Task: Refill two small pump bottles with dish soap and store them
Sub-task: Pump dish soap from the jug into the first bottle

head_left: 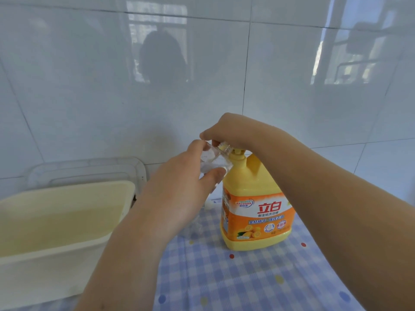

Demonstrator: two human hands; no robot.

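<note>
- Cream tub (67,221), clear lid (89,169) behind it: well left of L hand.
- L hand (179,182): fingers + thumb curled round small clear bottle (212,160), tilted, mouth at jug's spout.
- R hand (231,133), just above-right of L: fingers bent down, gripping pump head (237,151).
- Yellow soap jug (256,212): upright, directly below R hand, on checked cloth (247,277).

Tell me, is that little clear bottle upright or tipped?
Tipped. The left hand grips the clear bottle slanted, its neck raised toward the pump of the upright yellow jug, under the right hand.
</note>
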